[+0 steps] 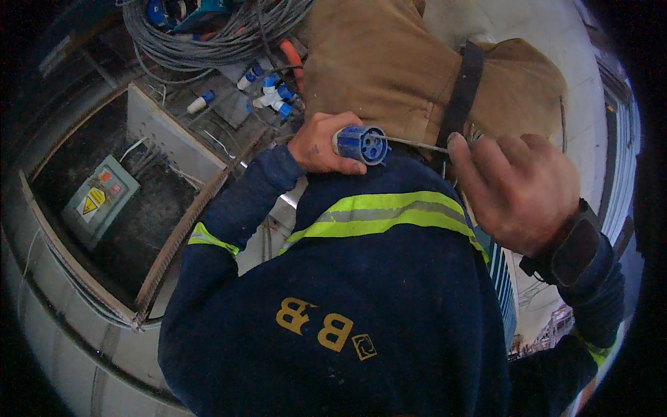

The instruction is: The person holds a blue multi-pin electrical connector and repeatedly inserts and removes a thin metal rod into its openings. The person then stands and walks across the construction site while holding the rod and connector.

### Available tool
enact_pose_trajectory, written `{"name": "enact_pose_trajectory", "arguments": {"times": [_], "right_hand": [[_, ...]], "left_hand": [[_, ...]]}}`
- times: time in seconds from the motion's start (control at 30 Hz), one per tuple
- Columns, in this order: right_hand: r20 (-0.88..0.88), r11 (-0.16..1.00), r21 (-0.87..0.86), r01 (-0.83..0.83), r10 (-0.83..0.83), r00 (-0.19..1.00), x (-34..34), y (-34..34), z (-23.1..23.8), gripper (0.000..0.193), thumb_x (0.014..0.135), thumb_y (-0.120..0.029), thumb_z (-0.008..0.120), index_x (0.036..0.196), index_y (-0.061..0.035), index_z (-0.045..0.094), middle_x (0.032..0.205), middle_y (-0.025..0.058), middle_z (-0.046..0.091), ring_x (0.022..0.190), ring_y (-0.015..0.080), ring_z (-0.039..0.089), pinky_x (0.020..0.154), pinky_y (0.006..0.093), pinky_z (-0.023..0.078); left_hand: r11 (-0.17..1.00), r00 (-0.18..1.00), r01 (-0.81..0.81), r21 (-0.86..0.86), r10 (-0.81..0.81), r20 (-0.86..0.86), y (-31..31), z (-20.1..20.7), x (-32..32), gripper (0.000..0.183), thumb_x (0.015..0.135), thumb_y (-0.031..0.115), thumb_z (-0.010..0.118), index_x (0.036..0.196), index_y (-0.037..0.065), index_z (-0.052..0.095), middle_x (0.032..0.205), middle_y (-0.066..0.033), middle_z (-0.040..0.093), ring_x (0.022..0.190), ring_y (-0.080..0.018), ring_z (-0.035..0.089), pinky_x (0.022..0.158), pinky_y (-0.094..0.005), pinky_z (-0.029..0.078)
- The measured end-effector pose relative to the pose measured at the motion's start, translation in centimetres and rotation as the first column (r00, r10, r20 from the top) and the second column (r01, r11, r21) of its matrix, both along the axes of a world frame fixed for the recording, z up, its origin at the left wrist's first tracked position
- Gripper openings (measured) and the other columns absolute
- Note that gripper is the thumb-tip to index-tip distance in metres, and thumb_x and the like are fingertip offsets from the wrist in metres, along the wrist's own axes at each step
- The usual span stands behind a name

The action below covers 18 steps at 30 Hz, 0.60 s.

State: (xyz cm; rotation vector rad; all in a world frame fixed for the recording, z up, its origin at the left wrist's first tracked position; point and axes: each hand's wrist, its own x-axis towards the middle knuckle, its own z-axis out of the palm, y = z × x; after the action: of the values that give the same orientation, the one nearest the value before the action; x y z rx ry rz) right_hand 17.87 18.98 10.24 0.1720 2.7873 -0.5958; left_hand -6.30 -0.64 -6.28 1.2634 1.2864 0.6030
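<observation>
My left hand (pixel 323 144) is wrapped round a blue industrial connector (pixel 373 146), its round face with several dark holes turned toward the right. From beside that face, a thin pale strand or rod (pixel 415 143) runs across to my right hand (pixel 517 182). The right fingers are curled, thumb and forefinger meeting at the strand's end. Whether it is a wire or a tool shaft I cannot tell, nor whether it touches the connector. A dark strap (pixel 463 90) lies over the brown trousers (pixel 379 62) just beyond the right hand.
Several blue-and-white connectors, among them a multi-way splitter (pixel 273 95), lie at the upper left below a coil of grey cable (pixel 208 50). To the left, a grey electrical box (pixel 102 198) with a yellow warning label sits inside a rusty metal-edged frame (pixel 182 244).
</observation>
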Motion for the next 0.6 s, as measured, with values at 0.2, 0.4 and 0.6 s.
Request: {"name": "enact_pose_trajectory", "arguments": {"times": [0.2,0.4,0.6], "right_hand": [[0.033,0.805,-0.562,0.19,-0.208,0.977,-0.5,4.1,0.5,0.033,0.075,0.005,0.064,0.108,0.0017,0.061,0.095,0.0152,0.061,0.076,0.0254,0.065,0.065,0.035,0.052],[0.323,0.276,-0.809,0.519,-0.528,0.785,2.4,3.1,-0.2,0.022,0.091,-0.005,0.06,0.112,0.0029,0.062,0.095,0.0122,0.063,0.072,0.0154,0.062,0.063,0.0268,0.049],[0.464,0.372,-0.69,0.622,-0.432,0.773,2.7,2.0,-0.2,0.02,0.096,-0.011,0.055,0.104,0.0031,0.067,0.081,0.0166,0.068,0.073,0.0251,0.067,0.067,0.0338,0.051]], "left_hand": [[0.998,0.998,-0.045,0.052,0.047,-0.034,-0.1,0.7,0.2,0.062,0.06,0.044,0.089,0.101,0.004,0.064,0.09,-0.0139,0.07,0.084,-0.0305,0.07,0.076,-0.0373,0.054],[0.995,0.996,-0.043,0.085,0.05,-0.08,-0.5,0.9,0.6,0.067,0.058,0.046,0.09,0.101,0.003,0.064,0.09,-0.0141,0.069,0.085,-0.0317,0.07,0.075,-0.0383,0.054],[0.982,0.993,-0.058,0.177,0.075,-0.09,-0.6,0.8,1.1,0.067,0.058,0.048,0.09,0.099,0.003,0.064,0.087,-0.0141,0.068,0.08,-0.0319,0.069,0.071,-0.0382,0.055]]}}
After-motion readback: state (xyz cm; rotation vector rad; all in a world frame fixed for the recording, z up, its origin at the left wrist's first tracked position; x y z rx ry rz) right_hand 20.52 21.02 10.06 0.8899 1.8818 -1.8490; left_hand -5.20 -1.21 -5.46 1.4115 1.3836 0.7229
